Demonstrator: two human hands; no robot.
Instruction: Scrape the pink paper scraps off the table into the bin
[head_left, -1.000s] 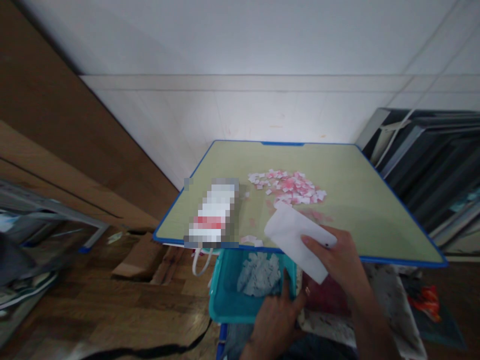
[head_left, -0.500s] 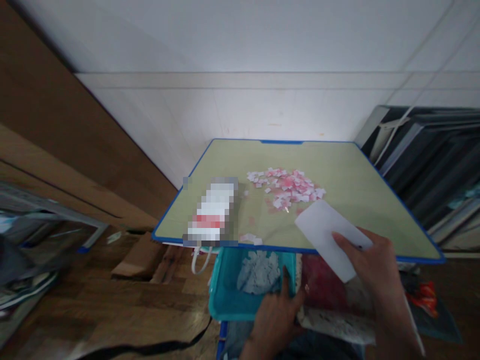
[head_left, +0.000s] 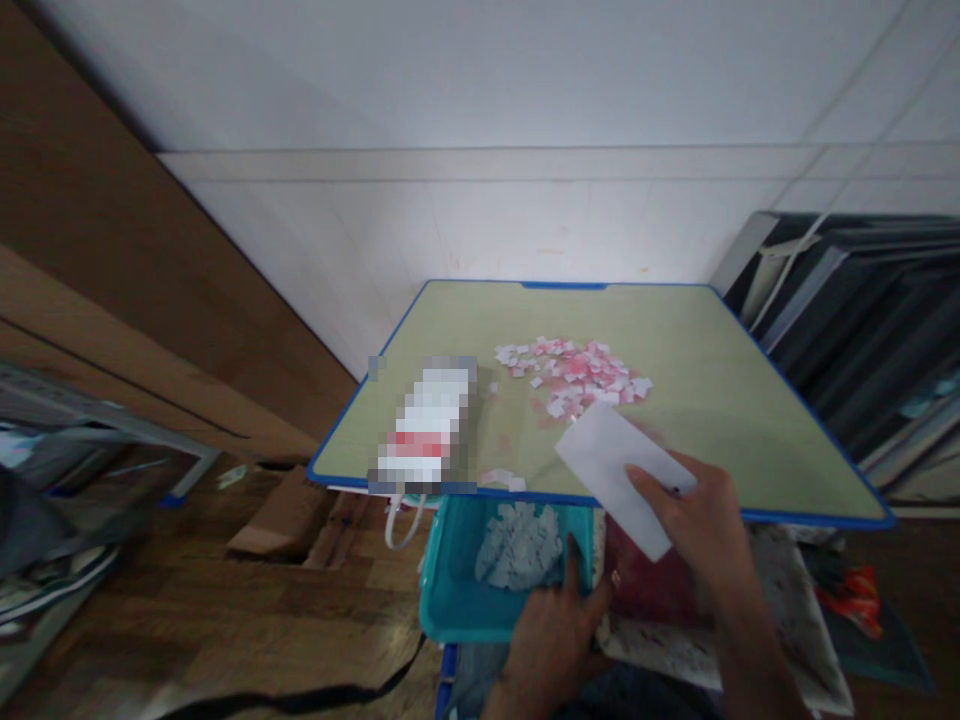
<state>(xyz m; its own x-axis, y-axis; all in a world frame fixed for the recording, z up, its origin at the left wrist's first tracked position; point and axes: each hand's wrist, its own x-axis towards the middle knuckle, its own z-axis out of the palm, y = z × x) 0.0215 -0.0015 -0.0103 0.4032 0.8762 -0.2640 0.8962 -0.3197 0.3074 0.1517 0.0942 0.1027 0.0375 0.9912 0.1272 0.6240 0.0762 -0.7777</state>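
Observation:
A flat white card [head_left: 615, 480] is pinched in my right hand [head_left: 686, 510], thumb on top. It slants over the front edge of the board, its far corner close to a pile of small pink and white paper pieces [head_left: 577, 370]. My left hand [head_left: 555, 630] is at the right wall of a teal plastic tray [head_left: 450, 610] below the board, the index finger inside and the thumb on the outer side of the rim. Whitish square pieces [head_left: 519, 550] lie heaped in the tray.
The blue-edged board [head_left: 750, 420] stands against a white wall. A pixelated white device [head_left: 427, 420] with a cable loop lies on its left side. Right of the tray is a dark red pad [head_left: 652, 580]. Dark panels [head_left: 862, 290] lean at the right, cardboard [head_left: 277, 515] lies on the floor.
My right hand has moved left with the white card, toward the front of the pile. My left hand has stayed at the tray.

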